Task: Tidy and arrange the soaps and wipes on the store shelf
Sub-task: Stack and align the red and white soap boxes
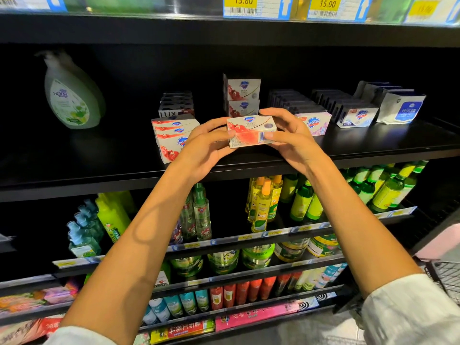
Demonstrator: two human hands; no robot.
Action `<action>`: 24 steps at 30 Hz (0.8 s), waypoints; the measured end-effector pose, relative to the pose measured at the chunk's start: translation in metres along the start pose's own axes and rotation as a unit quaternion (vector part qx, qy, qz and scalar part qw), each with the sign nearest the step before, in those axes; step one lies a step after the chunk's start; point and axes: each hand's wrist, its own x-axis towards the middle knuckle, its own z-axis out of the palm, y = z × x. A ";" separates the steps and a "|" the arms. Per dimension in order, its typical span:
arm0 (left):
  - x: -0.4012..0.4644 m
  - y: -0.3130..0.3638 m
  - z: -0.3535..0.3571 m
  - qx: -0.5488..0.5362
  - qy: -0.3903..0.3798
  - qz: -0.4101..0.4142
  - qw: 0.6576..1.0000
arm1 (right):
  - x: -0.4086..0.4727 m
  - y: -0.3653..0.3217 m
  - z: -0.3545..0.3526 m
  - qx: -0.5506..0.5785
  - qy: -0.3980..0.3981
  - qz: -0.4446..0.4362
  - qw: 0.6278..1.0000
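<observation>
A red-and-white soap box (251, 131) is held just above the front of the black shelf (99, 165). My left hand (204, 148) grips its left end and my right hand (288, 135) grips its right end. To the left lies a tilted bundle of the same red soap boxes (171, 135), with LUX soap boxes (175, 105) behind it. Two more red soap boxes (242, 95) are stacked upright behind the held one. To the right stand a pink soap row (315, 122), a white-and-blue soap row (356, 115) and wipes packs (400, 107).
A green hand-wash pump bottle (72, 95) stands alone at the shelf's left. Lower shelves hold spray bottles (199, 212), green bottles (388, 190) and jars. Price tags (326, 7) line the shelf edge above. A wire basket (445, 275) shows at the lower right.
</observation>
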 end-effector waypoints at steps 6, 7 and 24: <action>0.004 -0.004 -0.003 0.031 0.001 0.020 0.999 | 0.004 -0.003 0.003 0.034 0.021 0.039 0.998; 0.004 -0.004 -0.003 0.039 0.002 0.021 0.999 | 0.004 -0.003 0.003 0.034 0.029 0.044 0.998; -0.005 -0.007 0.006 0.164 0.063 0.072 0.982 | 0.001 0.000 0.002 -0.048 0.015 0.012 0.999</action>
